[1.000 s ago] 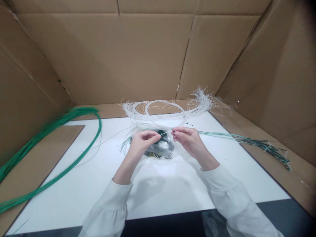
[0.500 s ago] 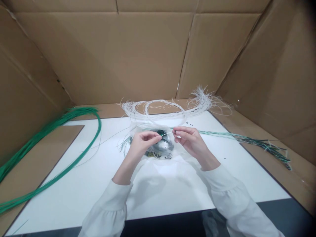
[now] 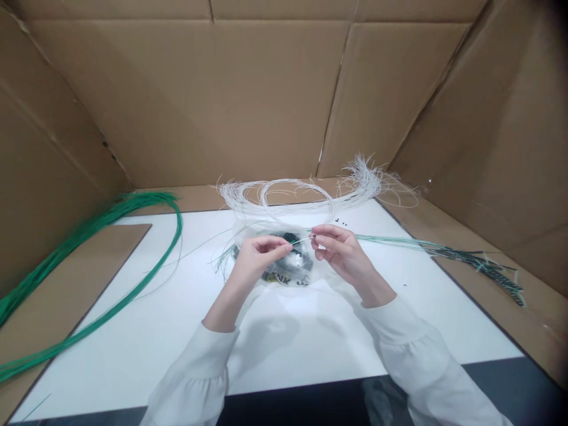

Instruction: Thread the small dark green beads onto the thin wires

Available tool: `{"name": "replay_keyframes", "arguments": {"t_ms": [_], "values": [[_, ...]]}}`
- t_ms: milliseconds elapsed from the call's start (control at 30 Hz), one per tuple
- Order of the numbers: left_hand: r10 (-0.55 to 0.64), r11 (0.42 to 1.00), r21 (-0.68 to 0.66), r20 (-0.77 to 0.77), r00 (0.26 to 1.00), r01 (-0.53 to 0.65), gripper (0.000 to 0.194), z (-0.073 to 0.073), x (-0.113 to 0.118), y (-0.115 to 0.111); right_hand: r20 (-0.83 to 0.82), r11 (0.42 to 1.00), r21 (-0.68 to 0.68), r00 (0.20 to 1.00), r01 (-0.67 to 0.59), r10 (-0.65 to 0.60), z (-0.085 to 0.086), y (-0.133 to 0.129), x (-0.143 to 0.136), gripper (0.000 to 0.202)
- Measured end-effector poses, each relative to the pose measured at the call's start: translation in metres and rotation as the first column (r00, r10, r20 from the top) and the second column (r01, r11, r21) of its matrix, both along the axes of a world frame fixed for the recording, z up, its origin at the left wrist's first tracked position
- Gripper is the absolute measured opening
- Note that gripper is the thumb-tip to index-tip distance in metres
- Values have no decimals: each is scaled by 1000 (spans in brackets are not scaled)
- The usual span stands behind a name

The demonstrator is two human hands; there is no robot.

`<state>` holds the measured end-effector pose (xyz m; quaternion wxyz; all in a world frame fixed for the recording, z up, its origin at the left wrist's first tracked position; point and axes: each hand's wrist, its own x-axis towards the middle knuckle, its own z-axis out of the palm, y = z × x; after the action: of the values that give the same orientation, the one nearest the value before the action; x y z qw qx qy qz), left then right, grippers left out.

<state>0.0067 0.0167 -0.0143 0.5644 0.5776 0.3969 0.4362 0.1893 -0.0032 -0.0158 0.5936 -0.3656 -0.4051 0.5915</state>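
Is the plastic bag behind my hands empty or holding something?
Holding something: dark pieces show inside the clear plastic bag. How full it is, I cannot tell.

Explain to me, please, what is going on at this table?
Two bare hands are working near a clear plastic bag of dark pieces. The left hand pinches a thin pale strand; the right hand pinches a tiny dark piece where the strand reaches it. Whether it is threaded is too small to tell. Green strands lie on the left, white strands behind.
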Motion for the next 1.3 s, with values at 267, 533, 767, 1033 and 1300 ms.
{"name": "replay_keyframes", "arguments": {"t_ms": [267, 533, 767, 1033, 1300], "values": [[10, 1000, -3, 19, 1000, -10, 17, 3, 1, -1, 0, 1000, -1, 1000, 6, -6, 0, 0, 0, 16], [3, 1000, 4, 4, 1000, -3, 17, 0, 0, 0, 14, 1000, 11, 1000, 12, -12, -2, 1, 2, 15], [1, 999, 44, -92, 996, 3, 21, -2, -1, 2, 154, 993, 103, 985, 58, -73, -8, 5, 3, 15], [15, 996, 92, -215, 976, 5, 23, -2, -1, 2, 332, 988, 155, 942, -7, -45, -8, 4, 0, 23], [15, 990, 139, -254, 967, 21, 25, -2, 2, 0, 373, 986, 165, 927, -20, -43, -7, 3, -1, 22]]}}
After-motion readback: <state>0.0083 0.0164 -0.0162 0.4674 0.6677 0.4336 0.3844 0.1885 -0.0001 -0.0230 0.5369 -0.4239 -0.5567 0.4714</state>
